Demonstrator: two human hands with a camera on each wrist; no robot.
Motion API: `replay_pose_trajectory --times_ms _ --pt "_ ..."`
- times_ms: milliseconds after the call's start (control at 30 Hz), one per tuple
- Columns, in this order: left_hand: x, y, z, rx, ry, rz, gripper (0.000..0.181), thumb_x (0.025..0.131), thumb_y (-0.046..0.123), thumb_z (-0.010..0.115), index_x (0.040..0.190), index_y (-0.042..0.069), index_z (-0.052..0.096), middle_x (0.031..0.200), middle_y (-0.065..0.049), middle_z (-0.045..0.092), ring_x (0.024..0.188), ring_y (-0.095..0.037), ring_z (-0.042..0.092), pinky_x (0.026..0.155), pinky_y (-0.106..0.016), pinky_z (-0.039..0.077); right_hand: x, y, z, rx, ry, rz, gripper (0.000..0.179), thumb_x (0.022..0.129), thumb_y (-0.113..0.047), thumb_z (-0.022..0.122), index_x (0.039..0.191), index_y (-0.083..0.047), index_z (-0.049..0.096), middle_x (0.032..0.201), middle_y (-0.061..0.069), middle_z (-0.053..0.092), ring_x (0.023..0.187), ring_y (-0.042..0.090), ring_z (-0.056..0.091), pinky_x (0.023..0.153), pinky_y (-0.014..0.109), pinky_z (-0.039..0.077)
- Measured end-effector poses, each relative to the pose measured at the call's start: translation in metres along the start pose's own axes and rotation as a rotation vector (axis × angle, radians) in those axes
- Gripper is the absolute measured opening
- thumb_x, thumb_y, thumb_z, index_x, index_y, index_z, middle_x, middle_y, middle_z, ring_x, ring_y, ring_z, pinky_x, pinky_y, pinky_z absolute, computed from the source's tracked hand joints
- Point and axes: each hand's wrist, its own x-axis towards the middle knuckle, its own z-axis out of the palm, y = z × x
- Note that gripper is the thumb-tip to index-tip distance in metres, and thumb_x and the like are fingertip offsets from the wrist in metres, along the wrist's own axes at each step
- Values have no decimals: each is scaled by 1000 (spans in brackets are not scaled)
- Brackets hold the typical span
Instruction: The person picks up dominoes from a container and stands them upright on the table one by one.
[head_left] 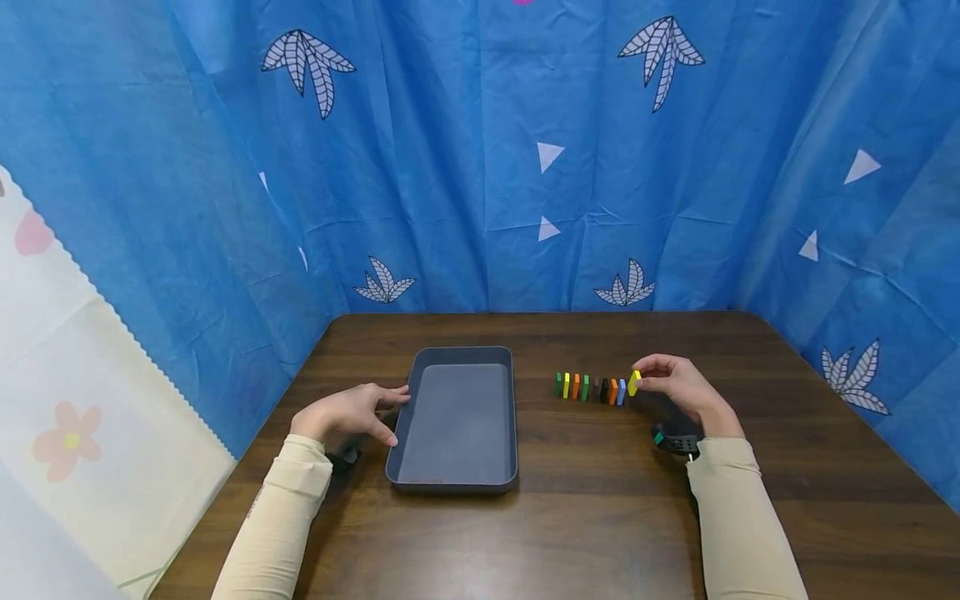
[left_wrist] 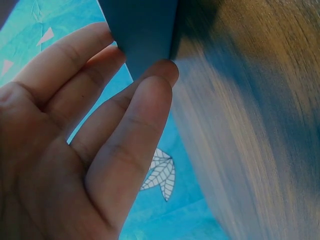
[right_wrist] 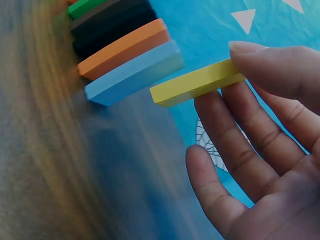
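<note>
Between thumb and fingertips, my right hand [head_left: 681, 386] pinches a yellow domino block [right_wrist: 197, 83], held tilted at the right end of a row of upright dominoes. The light blue domino [right_wrist: 134, 73] stands closest to it, a small gap apart. Past that come an orange domino [right_wrist: 124, 49], a black one [right_wrist: 114, 31] and several more in brown, green, orange and yellow. My left hand [head_left: 351, 414] is at the left side of a grey rectangular tray [head_left: 456, 482], its fingertips touching the rim and its fingers loosely spread. Nothing lies in the tray.
The brown wooden table [head_left: 600, 517] carries the tray left of the middle and the domino row to its right. A blue curtain [head_left: 480, 167] hangs behind the table, and a white flowered cloth [head_left: 90, 400] hangs at the left.
</note>
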Motion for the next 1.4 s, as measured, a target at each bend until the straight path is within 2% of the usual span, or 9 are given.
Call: replay_pose_trajectory --times_ms 233,600,1000,1267,1400 --pt "-1 0 1 7 5 1 87 73 13 88 149 4 46 165 -9 28 146 -45 34 113 -55 39 3 5 6 11 -32 7 38 96 -9 66 128 7 57 125 24 59 99 19 57 86 19 52" --pt "-1 0 0 57 10 6 87 74 15 88 149 5 47 165 -9 28 144 -44 38 111 -53 42 6 9 10 -15 -32 16 35 94 -9 69 124 6 60 118 21 61 96 21 56 83 20 52" --pt "-1 1 -1 112 17 8 86 74 19 88 149 7 48 164 -8 30 142 -43 41 109 -52 45 8 12 12 -17 -45 23 32 93 -8 69 122 5 61 119 22 61 99 25 56 89 30 52" --pt "-1 1 -1 63 13 -11 85 76 16 87 150 7 47 165 -7 29 145 -43 37 112 -54 42 8 12 12 -3 -34 28 33 93 -8 69 122 7 60 116 20 62 95 22 57 83 22 53" --pt "0 1 0 52 16 -18 84 76 15 87 149 8 47 165 -5 30 147 -41 35 113 -53 41 7 12 13 -11 -41 32 34 94 -9 69 123 6 60 118 21 61 98 24 56 87 27 52"
